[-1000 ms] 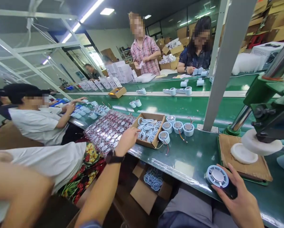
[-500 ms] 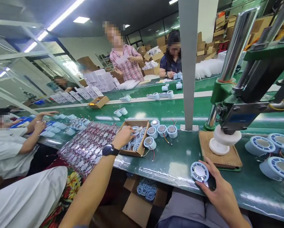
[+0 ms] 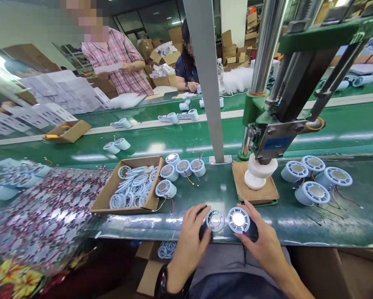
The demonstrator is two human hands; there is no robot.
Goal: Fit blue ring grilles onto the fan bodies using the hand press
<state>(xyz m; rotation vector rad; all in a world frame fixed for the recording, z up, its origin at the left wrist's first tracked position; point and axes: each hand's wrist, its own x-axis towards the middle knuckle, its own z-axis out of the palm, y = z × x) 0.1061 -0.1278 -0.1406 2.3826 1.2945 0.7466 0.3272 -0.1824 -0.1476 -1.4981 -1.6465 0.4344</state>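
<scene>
Hands at near edge of green table (image 3: 267, 226). Left hand (image 3: 191, 241) grasps a round grille ring (image 3: 215, 220); right hand (image 3: 263, 243) grasps a blue fan housing (image 3: 238, 220), the two just beside each other. Cardboard box (image 3: 105, 201) of rings sits left; press (image 3: 258, 170) behind.

- Left hand (image 3: 189, 238) & right hand (image 3: 263, 241) at table's (image 3: 223, 195) near edge, each on a round part, the two parts side by side.
- Press (image 3: 261, 166) on board (image 3: 256, 193) just behind hands.
- Open box (image 3: 128, 187) of rings left of press; 4 housings (image 3: 180, 170) just right of box.
- More housings (image 3: 317, 178) right of press.
- Conveyor (image 3: 174, 139) behind table.
</scene>
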